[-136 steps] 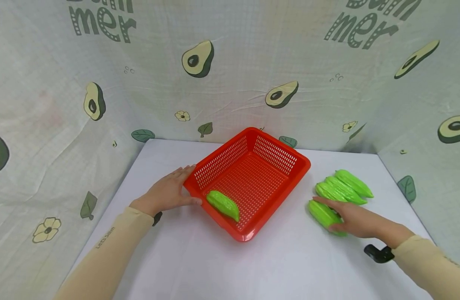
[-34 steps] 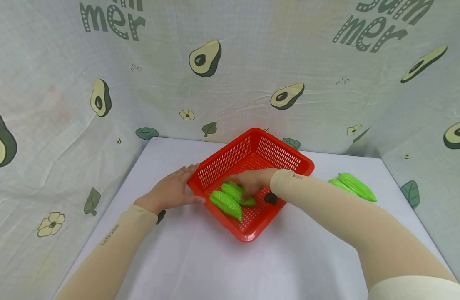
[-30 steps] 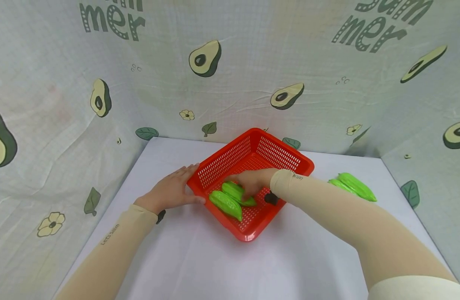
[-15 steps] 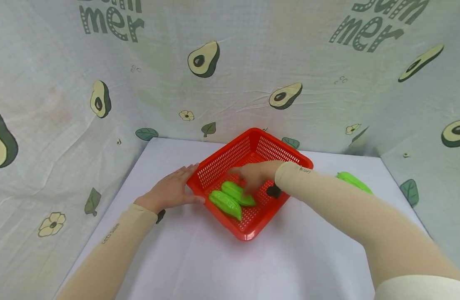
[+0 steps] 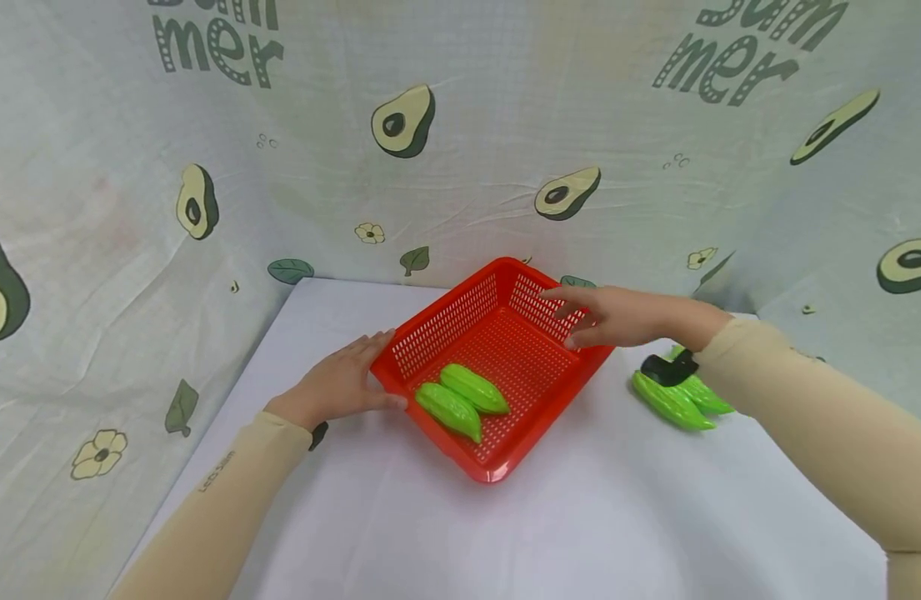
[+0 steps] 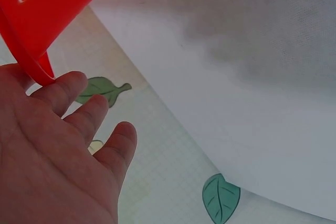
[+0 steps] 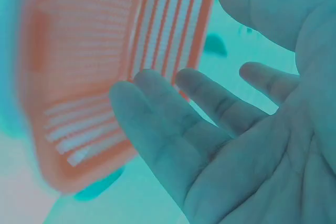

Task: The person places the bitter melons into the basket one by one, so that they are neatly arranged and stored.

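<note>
A red plastic basket [image 5: 516,342] with slotted walls stands turned diagonally on the white table. Two bright green ridged vegetables, like bitter melons, lie side by side in its near left part: one bitter melon [image 5: 448,410] by the wall, another bitter melon [image 5: 475,388] just behind. My left hand [image 5: 336,385] rests at the basket's left corner, fingers extended along the rim and thumb at the near side. Over the basket's right corner hovers my right hand [image 5: 621,317], fingers spread and loosely bent, holding nothing; the right wrist view shows its bare palm.
On the table at right lie several more green bitter melons [image 5: 668,402], partly covered by my right wrist and its black wrist camera [image 5: 666,371]. A pale cloth [image 5: 475,67] printed with avocados hangs behind and at both sides.
The second bitter melon came from the right-hand group into the basket, where my right hand let go of it. That hand then rose and moved right. My left hand stayed at the corner.
</note>
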### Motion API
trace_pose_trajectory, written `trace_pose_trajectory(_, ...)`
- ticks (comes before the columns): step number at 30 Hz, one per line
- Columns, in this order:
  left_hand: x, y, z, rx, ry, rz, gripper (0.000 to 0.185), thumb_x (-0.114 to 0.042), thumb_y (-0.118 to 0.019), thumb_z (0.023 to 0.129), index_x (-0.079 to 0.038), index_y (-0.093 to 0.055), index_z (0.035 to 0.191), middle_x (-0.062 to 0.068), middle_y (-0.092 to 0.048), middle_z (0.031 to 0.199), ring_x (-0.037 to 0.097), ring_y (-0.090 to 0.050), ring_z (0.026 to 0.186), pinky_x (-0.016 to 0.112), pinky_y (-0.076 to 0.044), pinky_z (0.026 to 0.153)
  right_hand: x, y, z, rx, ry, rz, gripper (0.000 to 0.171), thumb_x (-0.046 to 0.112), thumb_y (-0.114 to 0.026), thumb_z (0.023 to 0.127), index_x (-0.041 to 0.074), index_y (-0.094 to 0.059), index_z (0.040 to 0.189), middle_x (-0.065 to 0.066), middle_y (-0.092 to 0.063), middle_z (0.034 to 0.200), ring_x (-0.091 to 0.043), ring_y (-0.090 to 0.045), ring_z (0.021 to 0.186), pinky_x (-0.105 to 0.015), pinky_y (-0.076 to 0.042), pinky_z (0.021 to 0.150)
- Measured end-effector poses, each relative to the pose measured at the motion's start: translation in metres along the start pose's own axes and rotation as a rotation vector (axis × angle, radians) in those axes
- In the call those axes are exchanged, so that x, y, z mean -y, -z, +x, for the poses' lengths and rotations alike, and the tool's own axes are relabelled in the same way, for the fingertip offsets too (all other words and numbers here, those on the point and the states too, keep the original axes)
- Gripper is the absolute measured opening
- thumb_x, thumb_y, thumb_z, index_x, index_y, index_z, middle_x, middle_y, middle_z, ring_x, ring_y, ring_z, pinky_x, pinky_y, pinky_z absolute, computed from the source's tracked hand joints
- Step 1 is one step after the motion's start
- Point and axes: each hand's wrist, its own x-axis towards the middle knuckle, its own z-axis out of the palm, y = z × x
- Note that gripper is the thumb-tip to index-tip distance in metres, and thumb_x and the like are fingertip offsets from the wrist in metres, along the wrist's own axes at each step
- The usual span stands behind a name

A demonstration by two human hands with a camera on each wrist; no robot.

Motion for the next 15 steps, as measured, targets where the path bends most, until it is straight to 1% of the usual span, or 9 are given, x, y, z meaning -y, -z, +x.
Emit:
trace_pose_trajectory(4,0.001,0.000,-0.001,-0.003,0.004,-0.012,0.123,-0.084,-0.063,0.069,-0.014,-0.022,0.160,0.010,-0.030,0.161,0.037,-0.025,0.146,0.058,-0.035,0.109,-0.039,-0.008,-0.038,-0.052,-0.030,0.076,0.078,0.027,-0.071,0.094,0.013,-0.027,0.158,-0.017,-0.050,0.142,-0.033,-0.058,0.117,-0.041,-0.057,0.084)
trace_pose_trajectory(7,0.000,-0.001,-0.002,-0.002,0.007,-0.025,0.122,-0.085,-0.063,0.069,-0.015,-0.022,0.160,0.010,-0.030,0.161,0.037,-0.025,0.146,0.059,-0.036,0.108,-0.071,-0.023,-0.059,-0.086,-0.080,0.083,0.079,0.035,-0.071,0.094,0.014,-0.028,0.157,-0.017,-0.052,0.141,-0.034,-0.058,0.118,-0.044,-0.057,0.085)
trace_pose_trajectory(9,0.001,-0.002,-0.002,0.000,0.009,-0.026,0.122,-0.086,-0.062,0.068,-0.016,-0.021,0.161,0.010,-0.029,0.161,0.036,-0.024,0.146,0.059,-0.036,0.108,-0.089,-0.033,-0.072,-0.106,-0.117,0.062,0.079,0.036,-0.070,0.094,0.013,-0.027,0.157,-0.019,-0.052,0.140,-0.037,-0.058,0.118,-0.049,-0.056,0.087)
trace_pose_trajectory(11,0.002,-0.003,-0.002,-0.002,0.002,-0.024,0.122,-0.086,-0.061,0.069,-0.016,-0.020,0.161,0.010,-0.029,0.161,0.036,-0.024,0.146,0.059,-0.035,0.109,-0.103,-0.044,-0.082,-0.138,-0.154,0.011,0.077,0.035,-0.069,0.095,0.013,-0.028,0.156,-0.020,-0.053,0.139,-0.040,-0.057,0.119,-0.052,-0.054,0.088)
trace_pose_trajectory(14,0.003,-0.004,-0.001,-0.010,-0.010,-0.013,0.122,-0.086,-0.061,0.069,-0.016,-0.020,0.161,0.009,-0.029,0.161,0.036,-0.025,0.147,0.058,-0.033,0.110,-0.119,-0.056,-0.096,-0.195,-0.171,-0.050,0.074,0.026,-0.069,0.095,0.009,-0.029,0.155,-0.025,-0.053,0.137,-0.045,-0.056,0.119,-0.056,-0.053,0.088)
trace_pose_trajectory(15,0.003,-0.004,-0.001,-0.014,-0.015,-0.008,0.122,-0.086,-0.061,0.070,-0.016,-0.021,0.161,0.010,-0.028,0.161,0.036,-0.025,0.146,0.058,-0.033,0.110,-0.123,-0.059,-0.099,-0.217,-0.178,-0.068,0.073,0.024,-0.070,0.095,0.008,-0.031,0.154,-0.024,-0.054,0.136,-0.045,-0.056,0.119,-0.056,-0.053,0.088)
